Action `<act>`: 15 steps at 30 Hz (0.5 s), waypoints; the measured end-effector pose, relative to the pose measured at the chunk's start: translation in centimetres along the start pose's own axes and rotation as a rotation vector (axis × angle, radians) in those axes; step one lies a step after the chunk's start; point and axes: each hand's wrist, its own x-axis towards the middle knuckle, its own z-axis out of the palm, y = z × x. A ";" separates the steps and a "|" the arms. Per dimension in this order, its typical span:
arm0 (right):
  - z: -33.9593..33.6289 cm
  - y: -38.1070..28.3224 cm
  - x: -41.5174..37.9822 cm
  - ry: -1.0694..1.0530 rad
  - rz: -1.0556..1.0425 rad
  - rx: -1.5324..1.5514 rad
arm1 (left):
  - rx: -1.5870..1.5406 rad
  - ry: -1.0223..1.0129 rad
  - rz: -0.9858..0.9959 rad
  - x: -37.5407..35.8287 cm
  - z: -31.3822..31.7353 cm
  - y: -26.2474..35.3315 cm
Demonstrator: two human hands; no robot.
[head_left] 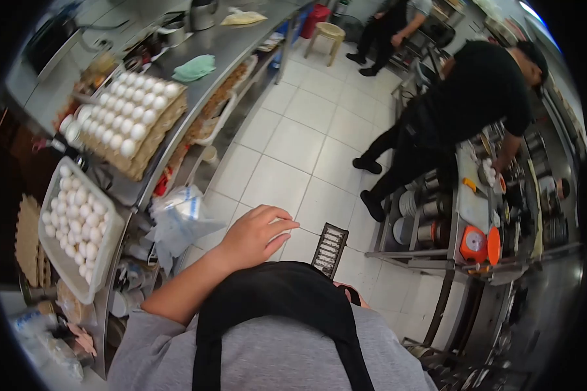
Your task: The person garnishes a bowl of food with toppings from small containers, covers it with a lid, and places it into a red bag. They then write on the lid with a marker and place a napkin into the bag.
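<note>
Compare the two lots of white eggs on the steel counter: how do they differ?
The nearer eggs lie loose in a white plastic bin that juts past the counter edge. The farther eggs sit in neat rows on a stack of brown cardboard trays, fully on the counter. The bin's eggs are heaped; the tray's form one flat layer. Both are white and uncovered. The left hand hovers empty over the floor, touching neither.

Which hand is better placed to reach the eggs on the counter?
Probably the left hand: it is raised and empty on the side of the white tub of eggs. The right hand is almost hidden behind the apron.
</note>
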 end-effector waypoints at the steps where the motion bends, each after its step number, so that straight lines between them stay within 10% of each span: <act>1: -1.3 0.6 -0.9 0.022 -0.028 0.026 | 0.012 -0.028 0.010 1.3 1.4 0.4; 8: -9.5 6.8 0.5 0.062 -0.123 0.052 | 0.098 -0.144 -0.040 9.9 8.5 -0.2; 13: -15.6 7.5 1.7 0.095 -0.071 0.698 | 0.025 -0.299 0.043 21.8 14.5 -1.4; 15: -17.8 9.1 0.1 0.433 -0.169 0.246 | -0.081 -0.375 0.099 28.6 18.3 -1.5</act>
